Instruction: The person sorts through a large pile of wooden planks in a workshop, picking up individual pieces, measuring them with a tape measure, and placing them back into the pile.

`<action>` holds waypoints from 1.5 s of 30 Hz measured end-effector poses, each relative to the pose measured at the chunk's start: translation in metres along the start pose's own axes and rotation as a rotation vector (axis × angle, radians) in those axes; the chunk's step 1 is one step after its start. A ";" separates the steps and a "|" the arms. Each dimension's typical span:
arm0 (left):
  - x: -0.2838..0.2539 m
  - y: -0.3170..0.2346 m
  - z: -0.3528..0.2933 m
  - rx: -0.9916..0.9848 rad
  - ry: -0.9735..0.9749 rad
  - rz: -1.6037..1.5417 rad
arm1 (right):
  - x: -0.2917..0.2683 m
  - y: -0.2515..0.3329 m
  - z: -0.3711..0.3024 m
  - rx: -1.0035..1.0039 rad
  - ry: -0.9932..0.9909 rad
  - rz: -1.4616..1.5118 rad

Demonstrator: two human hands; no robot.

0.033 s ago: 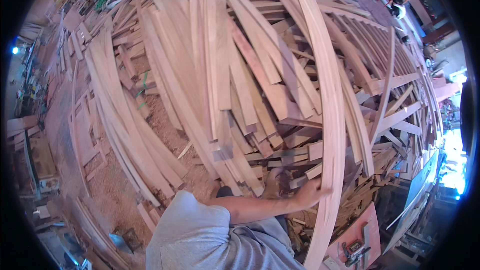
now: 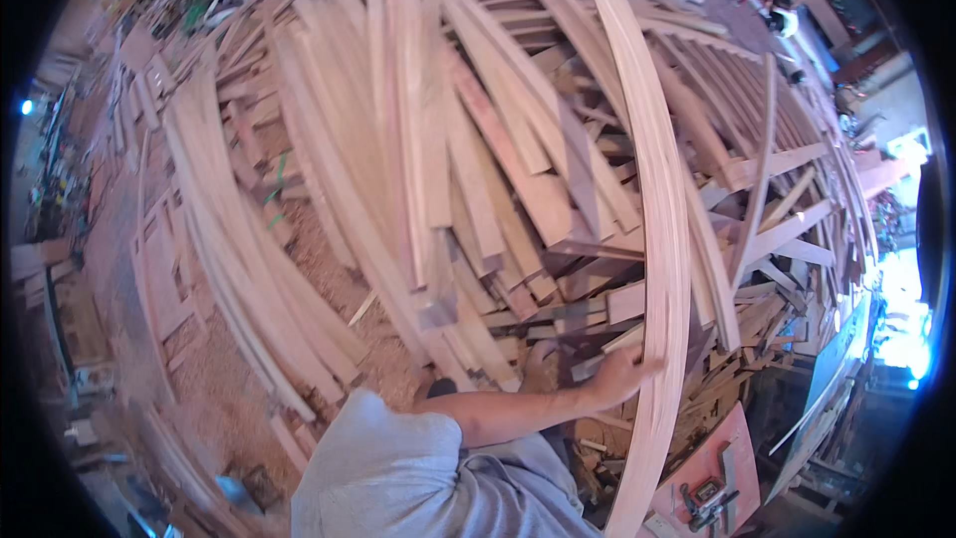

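A long, pale wooden plank [image 2: 665, 269] runs from the top of the view down to the lower edge, right of my body. It crosses in front of the pile of lumber. My left hand [image 2: 622, 377] grips the plank's left edge in its lower part, with the thumb showing against the near face; the other fingers are partly hidden. From the grey sleeve [image 2: 398, 438] my left forearm [image 2: 528, 415] reaches across to the right. My right hand is out of sight.
Stacked boards [image 2: 329, 130] fan out ahead and to the left over a floor covered in wood shavings [image 2: 224, 379]. Behind the plank, loose offcuts [image 2: 762, 324] lie jumbled. A reddish board with a metal device [image 2: 707, 498] sits at the lower right. Dark footwear [image 2: 441, 389] shows near my forearm.
The view has shifted slightly, so the boards appear a little further left. My left hand stays on the plank; its grip looks unchanged.
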State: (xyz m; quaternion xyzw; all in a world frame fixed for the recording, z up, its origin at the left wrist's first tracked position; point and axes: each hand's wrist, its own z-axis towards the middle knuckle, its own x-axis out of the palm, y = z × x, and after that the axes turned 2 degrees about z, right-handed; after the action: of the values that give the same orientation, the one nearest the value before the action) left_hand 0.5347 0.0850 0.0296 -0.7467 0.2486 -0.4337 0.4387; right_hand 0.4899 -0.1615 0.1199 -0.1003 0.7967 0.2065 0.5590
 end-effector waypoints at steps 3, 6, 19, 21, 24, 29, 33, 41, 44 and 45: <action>0.004 -0.002 0.089 0.065 -0.183 -0.214 | -0.004 0.003 0.022 -0.028 -0.074 0.017; 0.014 -0.032 0.160 0.025 -0.177 -0.460 | -0.018 -0.009 0.052 -0.002 -0.205 -0.014; -0.101 0.107 0.218 -0.267 0.029 0.244 | 0.008 -0.140 0.367 -0.157 -0.385 -0.329; -0.114 0.130 0.145 -0.421 -0.190 0.067 | 0.017 -0.194 0.402 -0.114 -0.405 -0.333; -0.222 0.224 0.003 -0.866 -0.451 0.241 | 0.040 -0.211 0.456 -0.172 -0.467 -0.283; -0.251 0.238 -0.147 -1.306 0.017 0.768 | 0.061 -0.161 0.464 -0.157 -0.488 -0.123; -0.286 0.231 -0.132 -0.791 0.609 1.331 | 0.083 -0.101 0.352 -0.385 -0.503 0.237; -0.225 0.152 0.042 -0.649 -0.204 0.523 | 0.038 -0.141 0.105 -0.060 -0.803 0.247; -0.216 0.132 0.068 -0.584 -0.100 0.552 | 0.045 -0.217 0.038 0.334 -1.008 0.124; -0.210 0.128 0.074 -0.591 -0.066 0.567 | 0.041 -0.239 0.026 0.412 -0.985 0.079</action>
State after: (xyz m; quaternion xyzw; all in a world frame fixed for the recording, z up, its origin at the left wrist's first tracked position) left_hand 0.4946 0.2124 -0.1898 -0.7560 0.5443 -0.1814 0.3150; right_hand 0.5908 -0.3613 0.0227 0.1503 0.4674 0.0894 0.8666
